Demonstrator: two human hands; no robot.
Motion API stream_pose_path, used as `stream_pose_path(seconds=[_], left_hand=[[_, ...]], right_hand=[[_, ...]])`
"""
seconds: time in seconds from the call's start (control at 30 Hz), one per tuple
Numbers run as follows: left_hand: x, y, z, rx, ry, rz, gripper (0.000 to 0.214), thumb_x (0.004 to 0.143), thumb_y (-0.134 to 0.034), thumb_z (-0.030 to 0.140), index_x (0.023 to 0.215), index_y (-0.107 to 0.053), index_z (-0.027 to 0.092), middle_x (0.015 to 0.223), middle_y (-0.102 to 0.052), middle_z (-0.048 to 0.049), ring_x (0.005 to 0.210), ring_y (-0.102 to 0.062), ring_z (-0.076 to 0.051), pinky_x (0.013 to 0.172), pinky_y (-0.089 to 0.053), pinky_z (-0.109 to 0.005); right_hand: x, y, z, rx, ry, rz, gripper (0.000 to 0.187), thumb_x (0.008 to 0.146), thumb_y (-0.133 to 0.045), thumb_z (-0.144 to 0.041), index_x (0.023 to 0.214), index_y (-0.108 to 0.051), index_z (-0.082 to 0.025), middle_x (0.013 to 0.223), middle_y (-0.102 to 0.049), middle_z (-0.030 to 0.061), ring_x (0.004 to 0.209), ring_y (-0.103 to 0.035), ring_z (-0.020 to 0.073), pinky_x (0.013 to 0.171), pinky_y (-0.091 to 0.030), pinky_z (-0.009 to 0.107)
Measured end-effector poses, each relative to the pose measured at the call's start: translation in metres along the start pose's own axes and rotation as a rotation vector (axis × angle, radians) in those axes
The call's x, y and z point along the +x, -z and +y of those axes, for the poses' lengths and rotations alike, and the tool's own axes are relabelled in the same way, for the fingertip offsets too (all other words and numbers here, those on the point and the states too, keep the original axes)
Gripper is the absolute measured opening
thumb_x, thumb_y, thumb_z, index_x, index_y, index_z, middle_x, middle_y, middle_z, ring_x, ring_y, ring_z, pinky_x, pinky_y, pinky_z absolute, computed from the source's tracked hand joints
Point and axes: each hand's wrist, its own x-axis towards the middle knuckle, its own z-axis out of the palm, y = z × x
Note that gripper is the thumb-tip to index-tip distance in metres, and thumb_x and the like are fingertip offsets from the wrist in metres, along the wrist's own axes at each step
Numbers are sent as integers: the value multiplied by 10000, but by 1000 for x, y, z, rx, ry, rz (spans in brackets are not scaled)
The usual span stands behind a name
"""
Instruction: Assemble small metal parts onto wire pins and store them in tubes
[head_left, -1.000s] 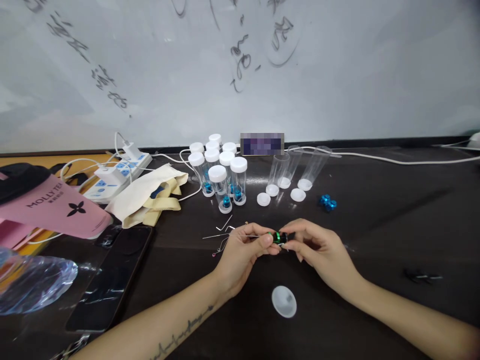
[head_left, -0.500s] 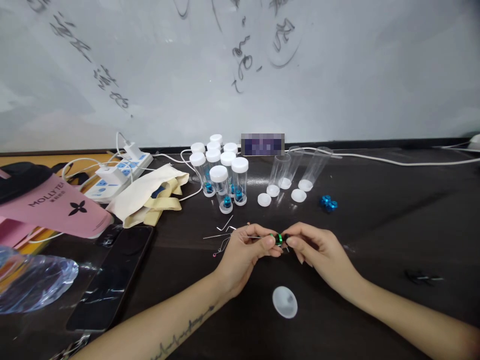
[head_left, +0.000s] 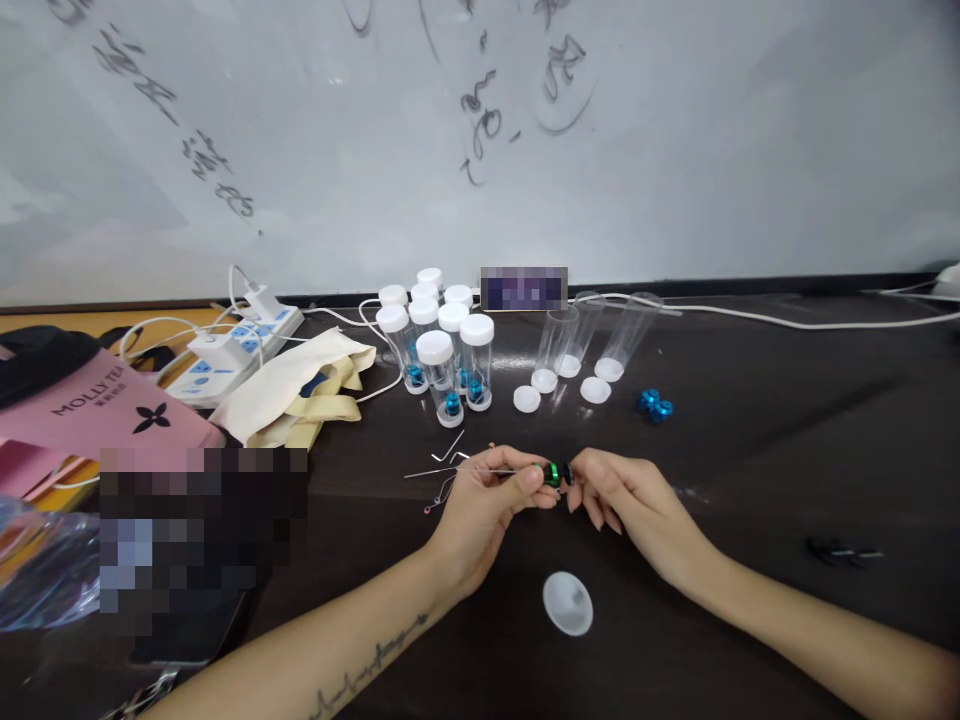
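Note:
My left hand (head_left: 499, 500) pinches a small green and black cylinder (head_left: 553, 473); a thin metal rod runs out of the grip to the left. At the cylinder's black end, my right hand (head_left: 619, 490) has its fingers curled close, with fingertips against that end. Beside my left hand lie small bent metal rods (head_left: 448, 446) and a thin wire piece with a pink tip (head_left: 428, 509). A translucent white disc (head_left: 568, 603) rests on the dark table below my hands.
Several white-capped clear tubes (head_left: 435, 348) with blue parts inside stand behind. Uncapped clear tubes (head_left: 556, 340), white caps (head_left: 526, 399) and blue metal parts (head_left: 655, 405) are to their right. A power strip (head_left: 225, 360), cloth bag (head_left: 292, 385) and pink cup (head_left: 142, 410) crowd the left.
My right thumb has drawn back from the cylinder's black end, so more of that end shows. My left hand keeps its grip in nearly the same place.

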Motion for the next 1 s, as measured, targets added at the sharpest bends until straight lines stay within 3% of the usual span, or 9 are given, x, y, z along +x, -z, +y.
stream_pose_path(seconds=[0.1, 0.23, 0.5, 0.8, 1.0], left_hand=[[0, 0, 0, 4, 5, 0, 152, 690, -818, 194, 771, -724, 107, 705, -707, -23, 616, -663, -79, 664, -527, -175], [1, 2, -1, 6, 6, -5, 151, 694, -814, 191, 779, -725, 103, 709, -708, -26, 620, -665, -80, 668, -529, -176], [2, 1, -1, 1, 5, 6, 182, 669, -834, 214, 752, -716, 102, 719, -712, -35, 616, -665, -83, 652, -527, -172], [1, 1, 0, 9, 16, -4, 190, 668, -836, 229, 762, -725, 107, 706, -706, -31, 607, -652, -85, 663, -530, -192], [1, 1, -1, -7, 10, 7, 173, 682, -826, 217, 767, -724, 107, 728, -715, -32, 614, -655, -77, 657, -521, -178]], right_hand=[[2, 0, -5, -44, -4, -25, 419, 986, -466, -451, 706, -596, -167, 526, -491, -31, 470, -431, 89, 474, -327, 220], [4, 0, -6, -7, -1, -29, 341, 968, -506, -434, 780, -611, -170, 597, -535, -23, 483, -444, 87, 462, -329, 215], [2, -1, -2, 28, -14, 25, 197, 916, -600, -367, 941, -657, -181, 524, -476, -55, 461, -441, 102, 466, -337, 232], [4, 0, -5, 3, -19, -20, 330, 935, -545, -460, 788, -643, -182, 520, -483, -42, 441, -416, 96, 441, -324, 229], [2, 1, -1, -25, 4, -28, 484, 1005, -389, -476, 730, -635, -164, 532, -492, -22, 463, -430, 96, 470, -325, 229]])
